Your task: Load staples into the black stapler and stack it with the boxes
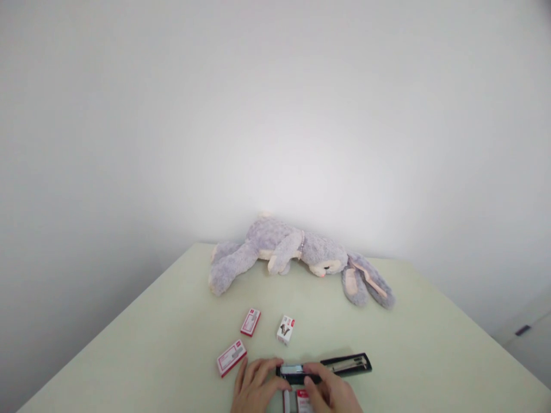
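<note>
A black stapler (297, 377) lies swung open on the table, with its metal staple channel showing and its other half (353, 363) stretched out to the right. My left hand (257, 384) holds the stapler's left end between thumb and fingers. Around its middle close the thumb and fingers of my right hand (330, 391); whether a staple strip is between them cannot be made out. Just below the stapler, between my hands, is a red-and-white staple box (303, 400), partly hidden by my right hand and seemingly pulled open.
Two flat red-and-white boxes (231, 357) (250, 322) lie left of the stapler. A small white box (286, 330) with a clip picture stands beyond it. A grey plush rabbit (279, 244) lies along the wall at the back of the pale green table (150, 344).
</note>
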`<state>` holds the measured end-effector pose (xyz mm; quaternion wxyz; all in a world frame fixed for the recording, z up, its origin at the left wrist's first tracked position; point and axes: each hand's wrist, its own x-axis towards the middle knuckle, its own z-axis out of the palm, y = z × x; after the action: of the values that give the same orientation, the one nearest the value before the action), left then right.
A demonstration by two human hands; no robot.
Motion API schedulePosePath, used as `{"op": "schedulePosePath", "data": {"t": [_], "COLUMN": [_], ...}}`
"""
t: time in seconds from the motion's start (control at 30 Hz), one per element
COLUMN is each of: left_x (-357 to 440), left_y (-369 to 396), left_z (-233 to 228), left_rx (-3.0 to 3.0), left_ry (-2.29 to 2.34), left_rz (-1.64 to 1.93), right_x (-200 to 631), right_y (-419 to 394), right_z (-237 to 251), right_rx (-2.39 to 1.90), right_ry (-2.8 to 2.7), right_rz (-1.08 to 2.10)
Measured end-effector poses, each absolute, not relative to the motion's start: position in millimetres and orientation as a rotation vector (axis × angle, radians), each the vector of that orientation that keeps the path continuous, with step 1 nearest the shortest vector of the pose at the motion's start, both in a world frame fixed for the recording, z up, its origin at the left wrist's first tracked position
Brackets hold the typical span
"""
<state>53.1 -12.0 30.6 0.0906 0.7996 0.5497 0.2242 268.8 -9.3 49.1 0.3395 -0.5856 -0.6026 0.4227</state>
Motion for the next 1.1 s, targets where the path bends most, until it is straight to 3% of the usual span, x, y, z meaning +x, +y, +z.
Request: {"op": "schedulePosePath", "data": {"t": [0.13, 0.53, 0.83, 1.1], "left_x": [54.5, 53.9, 42.0, 39.9], "left_y": [-12.3, -12.9, -7.9, -8.2], "left_z": [29.2, 23.2, 26.1, 37.0], "left_rx": [2.394, 2.417, 2.443, 2.349], "left_ry": [1.684, 1.686, 1.528, 1.488], "left_rz": [0.663, 0.688, 0.636, 0.614], "right_x": [228.9, 222.9, 213.5, 242.6], "right_y": [-2.4, 1.9, 3.1, -4.3], "right_z": [40.0, 69.1, 78.1, 74.2], "right_rx": [-1.429, -1.432, -1.484, -1.596], "right_ry": [-1.360, -1.754, -1.864, -2.136], "right_rz": [1.272, 0.872, 0.775, 0.974]}}
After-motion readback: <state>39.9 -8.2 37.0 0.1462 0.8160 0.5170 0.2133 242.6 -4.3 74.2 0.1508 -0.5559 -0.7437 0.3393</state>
